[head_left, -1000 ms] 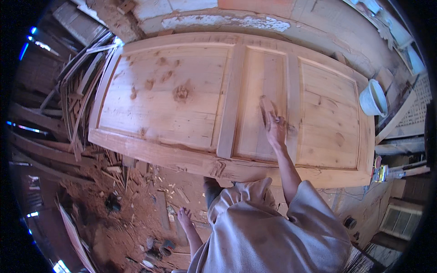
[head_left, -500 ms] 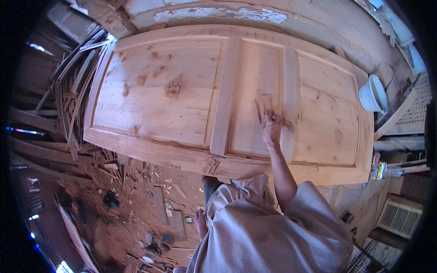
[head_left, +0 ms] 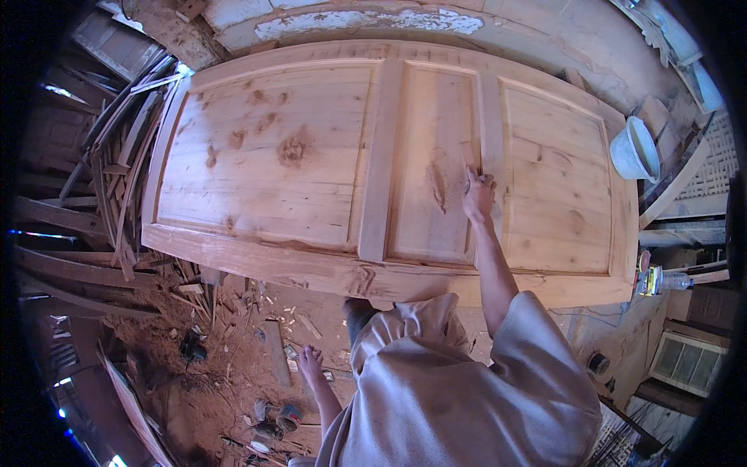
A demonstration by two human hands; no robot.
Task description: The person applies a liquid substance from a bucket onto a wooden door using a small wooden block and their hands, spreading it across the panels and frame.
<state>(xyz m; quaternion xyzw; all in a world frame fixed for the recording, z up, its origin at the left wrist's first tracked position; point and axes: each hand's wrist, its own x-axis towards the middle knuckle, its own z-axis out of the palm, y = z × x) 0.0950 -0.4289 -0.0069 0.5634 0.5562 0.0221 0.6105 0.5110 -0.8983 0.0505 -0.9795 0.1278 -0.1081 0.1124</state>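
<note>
A large pale wooden panelled door (head_left: 375, 163) lies flat before me. My right hand (head_left: 480, 194) is over the right edge of its narrow middle panel, index finger stretched toward the moulding and the other fingers curled. Whatever lies under those fingers is too small or hidden to make out. Just left of the hand, a brown smudge (head_left: 438, 187) marks the panel. My left hand (head_left: 310, 361) hangs below the door's near edge, above the littered floor. Its fingers are loosely bent and apart, with nothing visible in them.
A white bucket (head_left: 634, 152) stands by the door's right end, with a clear plastic bottle (head_left: 673, 281) nearer me. Scrap wood strips (head_left: 128, 167) are piled at the left. Sawdust, offcuts and a power tool (head_left: 289, 418) lie on the floor. A peeling wall (head_left: 537, 39) runs behind.
My right hand has moved slightly right, from the middle panel toward its right moulding. My left hand has shifted left and up, showing more forearm.
</note>
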